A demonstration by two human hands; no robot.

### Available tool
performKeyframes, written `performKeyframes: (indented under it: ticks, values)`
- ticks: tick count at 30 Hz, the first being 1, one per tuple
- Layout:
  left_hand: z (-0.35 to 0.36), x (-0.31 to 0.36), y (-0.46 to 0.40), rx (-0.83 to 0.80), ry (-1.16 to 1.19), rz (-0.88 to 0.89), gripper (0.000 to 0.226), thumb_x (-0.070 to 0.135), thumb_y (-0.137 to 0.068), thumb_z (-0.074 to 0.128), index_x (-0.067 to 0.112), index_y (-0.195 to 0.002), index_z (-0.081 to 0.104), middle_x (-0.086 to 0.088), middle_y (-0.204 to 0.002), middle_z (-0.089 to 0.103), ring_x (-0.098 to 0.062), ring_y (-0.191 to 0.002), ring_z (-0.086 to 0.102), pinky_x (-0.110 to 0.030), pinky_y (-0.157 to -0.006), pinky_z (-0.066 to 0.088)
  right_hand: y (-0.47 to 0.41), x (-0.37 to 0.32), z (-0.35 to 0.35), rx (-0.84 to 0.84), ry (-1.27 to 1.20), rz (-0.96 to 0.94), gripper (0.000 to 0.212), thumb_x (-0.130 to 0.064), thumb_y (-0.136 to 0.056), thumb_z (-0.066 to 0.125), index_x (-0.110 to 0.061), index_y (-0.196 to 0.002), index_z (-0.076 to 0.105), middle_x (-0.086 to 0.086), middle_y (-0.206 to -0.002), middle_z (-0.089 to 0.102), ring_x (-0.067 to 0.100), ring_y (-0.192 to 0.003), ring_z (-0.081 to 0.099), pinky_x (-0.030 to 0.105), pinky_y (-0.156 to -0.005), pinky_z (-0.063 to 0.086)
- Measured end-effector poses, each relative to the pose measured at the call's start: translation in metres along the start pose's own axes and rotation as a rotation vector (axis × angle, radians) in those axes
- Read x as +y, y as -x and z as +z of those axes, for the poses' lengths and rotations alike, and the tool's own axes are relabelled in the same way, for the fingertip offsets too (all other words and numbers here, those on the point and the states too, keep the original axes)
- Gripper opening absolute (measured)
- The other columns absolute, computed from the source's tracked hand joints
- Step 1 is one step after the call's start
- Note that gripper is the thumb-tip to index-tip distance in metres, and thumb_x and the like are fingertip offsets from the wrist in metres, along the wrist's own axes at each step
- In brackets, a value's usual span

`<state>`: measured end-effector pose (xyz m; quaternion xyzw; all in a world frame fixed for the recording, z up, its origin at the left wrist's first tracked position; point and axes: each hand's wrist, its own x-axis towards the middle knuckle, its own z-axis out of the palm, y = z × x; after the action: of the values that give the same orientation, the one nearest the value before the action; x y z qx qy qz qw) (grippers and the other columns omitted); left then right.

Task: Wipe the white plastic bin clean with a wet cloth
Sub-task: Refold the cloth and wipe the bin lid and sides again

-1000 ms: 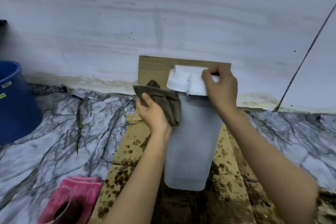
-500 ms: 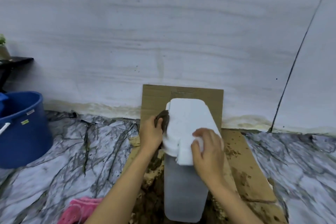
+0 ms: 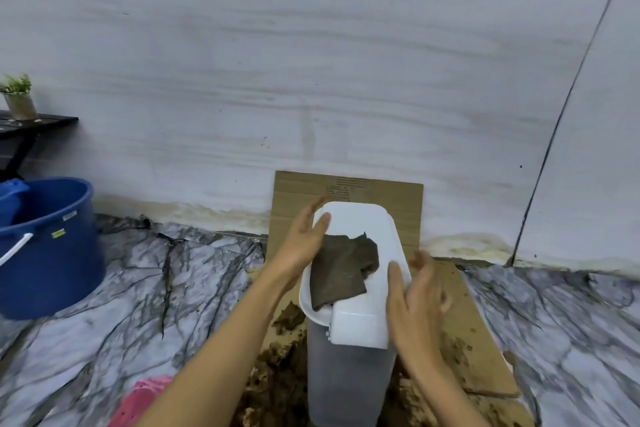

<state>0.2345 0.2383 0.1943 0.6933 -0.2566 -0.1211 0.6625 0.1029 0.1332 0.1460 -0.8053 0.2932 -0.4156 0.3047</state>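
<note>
Between the two hands stands the tall white plastic bin (image 3: 349, 367) with its white lid (image 3: 360, 229), upright on soiled brown cardboard (image 3: 485, 350). A dark brown wet cloth (image 3: 343, 270) lies loose on the lid. The left hand (image 3: 304, 243) has straight fingers against the lid's left edge, just beside the cloth. The right hand (image 3: 415, 302), blurred, fingers relaxed and spread, flanks the lid's right side; neither grips anything.

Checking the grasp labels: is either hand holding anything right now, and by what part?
Neither grips anything. The cloth lies loose on the bin lid; left hand and right hand are open at the lid's sides.
</note>
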Motion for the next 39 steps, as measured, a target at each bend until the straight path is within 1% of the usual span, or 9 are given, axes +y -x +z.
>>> performKeyframes:
  ticks: [2, 5, 8, 11, 14, 21, 25, 29, 39]
  values:
    - [-0.003, -0.013, 0.006, 0.066, 0.192, -0.031, 0.039, 0.032, -0.101, 0.042, 0.036, -0.139, 0.037, 0.014, -0.133, 0.043, 0.002, -0.110, 0.050, -0.008, -0.072, 0.049, -0.020, -0.018, 0.005, -0.105, 0.047, -0.115, 0.068, -0.063, -0.090, 0.019, -0.019, -0.139, 0.036, 0.000, -0.142, 0.044, 0.018, -0.135, 0.034, 0.027, -0.110, 0.008]
    - [0.011, -0.036, 0.018, 0.070, 0.406, -0.162, 0.045, 0.043, -0.100, 0.036, 0.024, -0.140, 0.041, 0.003, -0.138, 0.048, -0.008, -0.117, 0.054, -0.024, -0.087, 0.053, -0.045, -0.037, 0.040, -0.544, 0.266, -0.282, 0.064, -0.062, -0.093, 0.020, -0.026, -0.146, 0.027, -0.002, -0.157, 0.023, 0.016, -0.146, 0.013, 0.040, -0.118, 0.003]
    - [0.012, -0.042, 0.023, 0.071, 0.464, -0.186, 0.051, 0.051, -0.098, 0.027, 0.023, -0.139, 0.039, 0.006, -0.131, 0.053, 0.004, -0.102, 0.061, -0.015, -0.073, 0.053, -0.059, -0.030, 0.063, -0.732, 0.423, -0.245, 0.064, -0.061, -0.093, 0.027, -0.026, -0.146, 0.030, 0.001, -0.157, 0.021, 0.020, -0.145, 0.016, 0.044, -0.118, 0.005]
    - [0.009, -0.041, 0.021, 0.039, 0.397, -0.208, 0.062, 0.055, -0.097, 0.023, 0.024, -0.150, 0.018, -0.001, -0.152, 0.032, -0.011, -0.135, 0.038, -0.025, -0.101, 0.042, -0.067, -0.012, 0.055, -0.683, 0.437, -0.191, 0.063, -0.062, -0.091, 0.030, -0.031, -0.146, 0.029, -0.003, -0.158, 0.020, 0.017, -0.145, 0.014, 0.048, -0.116, -0.001]
    - [0.013, -0.040, 0.026, -0.027, 0.323, -0.204, 0.064, 0.057, -0.095, 0.021, 0.025, -0.150, 0.017, 0.001, -0.154, 0.031, -0.012, -0.138, 0.034, -0.032, -0.113, 0.029, -0.063, -0.002, 0.036, -0.638, 0.457, -0.162, 0.066, -0.068, -0.088, 0.030, -0.036, -0.146, 0.027, -0.008, -0.158, 0.017, 0.013, -0.146, 0.009, 0.051, -0.117, -0.001]
    - [0.010, -0.047, 0.031, -0.021, 0.118, -0.148, 0.048, 0.038, -0.102, 0.029, 0.022, -0.148, 0.030, 0.007, -0.152, 0.033, -0.006, -0.135, 0.034, -0.027, -0.113, 0.027, -0.007, 0.002, -0.007, -0.682, 0.372, -0.305, 0.082, -0.082, -0.071, 0.034, -0.045, -0.144, 0.024, -0.022, -0.156, 0.011, 0.003, -0.145, 0.000, 0.044, -0.117, -0.003]
    - [0.018, -0.054, 0.033, -0.123, -0.264, -0.022, 0.050, 0.038, -0.103, 0.026, 0.022, -0.150, 0.022, 0.010, -0.159, 0.009, -0.004, -0.145, 0.006, -0.030, -0.119, 0.007, -0.020, 0.020, -0.016, -0.603, 0.015, -0.082, 0.059, -0.053, -0.081, 0.059, -0.039, -0.137, 0.043, -0.015, -0.154, 0.024, 0.007, -0.144, 0.016, 0.034, -0.115, 0.014]
    - [0.020, -0.061, 0.027, -0.110, -0.410, 0.027, 0.055, 0.041, -0.102, 0.026, 0.020, -0.151, 0.017, 0.011, -0.159, 0.002, -0.005, -0.145, 0.000, -0.025, -0.117, 0.004, -0.047, 0.024, -0.007, -0.601, -0.073, 0.113, 0.058, -0.041, -0.087, 0.059, -0.029, -0.141, 0.042, -0.006, -0.155, 0.026, 0.018, -0.136, 0.035, 0.041, -0.110, 0.033]
    - [0.012, -0.071, 0.023, -0.093, -0.464, 0.033, 0.052, 0.041, -0.102, 0.026, 0.023, -0.150, 0.021, 0.016, -0.158, 0.004, -0.004, -0.144, 0.009, -0.019, -0.104, 0.014, 0.010, 0.024, -0.022, -0.241, -0.087, -0.055, 0.034, -0.015, -0.094, 0.051, -0.017, -0.128, 0.055, -0.008, -0.122, 0.054, 0.009, -0.115, 0.048, 0.026, -0.099, 0.038]
